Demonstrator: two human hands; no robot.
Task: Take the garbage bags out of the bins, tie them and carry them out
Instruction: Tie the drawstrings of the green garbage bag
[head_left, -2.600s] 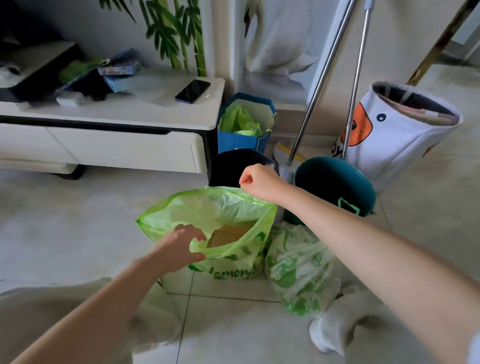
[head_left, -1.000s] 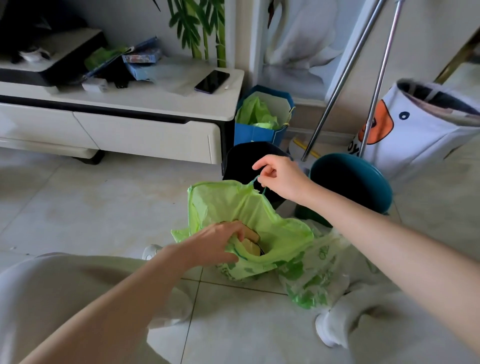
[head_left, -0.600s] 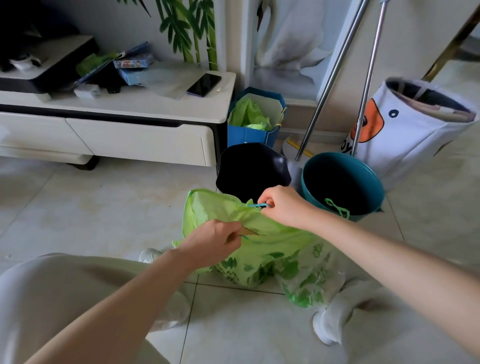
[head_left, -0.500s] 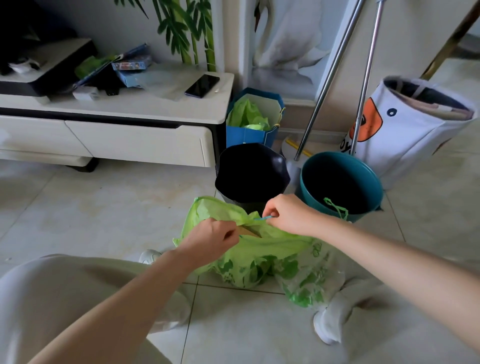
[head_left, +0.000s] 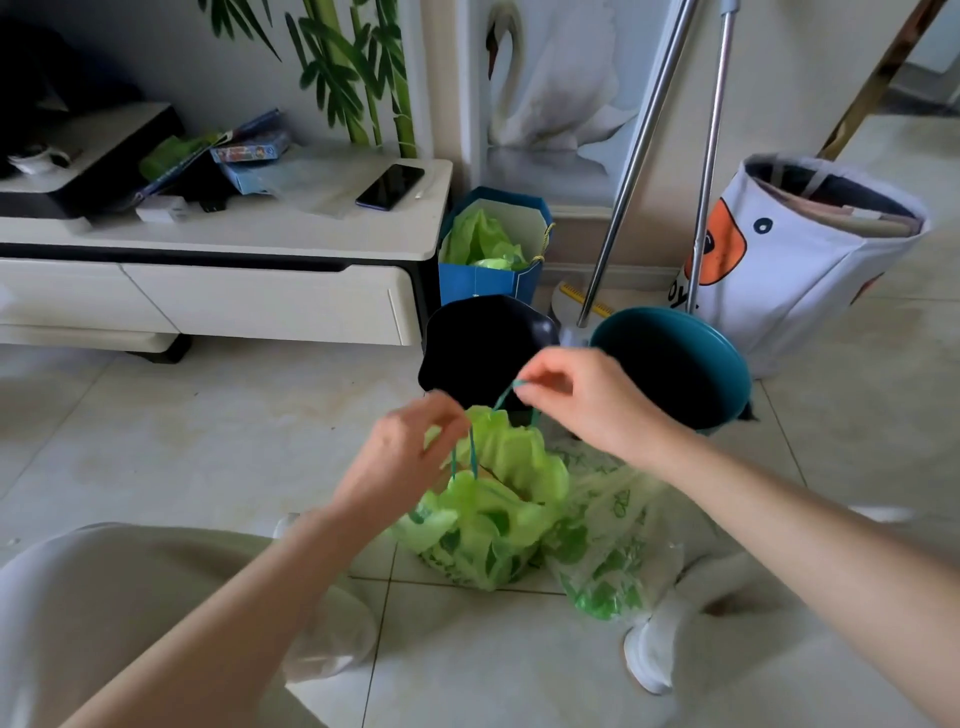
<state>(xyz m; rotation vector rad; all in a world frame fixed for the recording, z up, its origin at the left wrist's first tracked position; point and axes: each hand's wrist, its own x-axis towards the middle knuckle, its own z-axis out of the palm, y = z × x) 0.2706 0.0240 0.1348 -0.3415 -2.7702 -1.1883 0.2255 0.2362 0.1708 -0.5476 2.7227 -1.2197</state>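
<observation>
Your green bag (head_left: 488, 525) sits on the floor (head_left: 208, 447) between your knees, just in front of the black bin (head_left: 483, 338) and the teal bin (head_left: 675, 364), both of which look emptied. A second, paler bag (head_left: 608, 551) lies slumped against its right side.

Your right hand (head_left: 576, 400) is raised above the bag, its fingers (head_left: 524, 387) pinching the top of a teal drawstring (head_left: 501, 402) loop. Your left hand (head_left: 400, 457) is lower, at the near rim, fingers (head_left: 447, 421) closed on the other loop, whose strands hang down to the mouth. The rim has puckered into ruffles but the mouth is not shut; something tan shows inside.

Expect the film to be thin, soft and slippery: it will crumple rather than hold shape, and gripping the plastic itself risks a tear or a slip. The strings are the better hold, narrow but likely the stronger part. The bag looks lightly filled, so it should lift easily, though it may swing. Pull both loops outward and up, evenly, so the gather closes all round, and watch that whatever is inside does not catch the rim. Once the neck is tight, knot the two loops together and carry by the knot. The paler bag seems to need the same treatment.
</observation>
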